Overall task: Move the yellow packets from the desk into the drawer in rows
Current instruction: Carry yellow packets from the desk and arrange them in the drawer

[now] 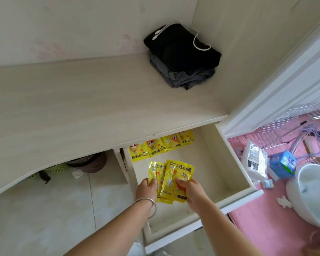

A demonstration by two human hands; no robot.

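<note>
Head view over the open drawer (235, 163), taken as landmark. To its left, under the desk (81, 108), a green basket (52, 168) and dark items sit on the floor. At the drawer's back wall a first row of yellow packets (161, 146) lies partly under the desk edge — four faces show, overlapping a little like tiles. Above the drawer's middle, both hands hold a fan of packets (171, 180), apparently three or four. The left hand (146, 189), a bangle (151, 207) at its wrist, pinches the fan's left edge with the thumb on top; the right hand (190, 191) grips its lower right part, thumb on the front face, fingers hidden behind. The fan hangs clear of the drawer floor, just nearer the viewer than the back row and well apart from the right wall. Step judged in hand: starting a second row. To do it well, peel one packet at a time with the right hand while the left steadies the rest, lay each flat just in front of the back row, same way up, beginning at the left wall — and keep the overlap even. To the drawer's right lie a white bag (255, 159), a blue box (283, 164) and a white basin (310, 193) on pink flooring
</note>
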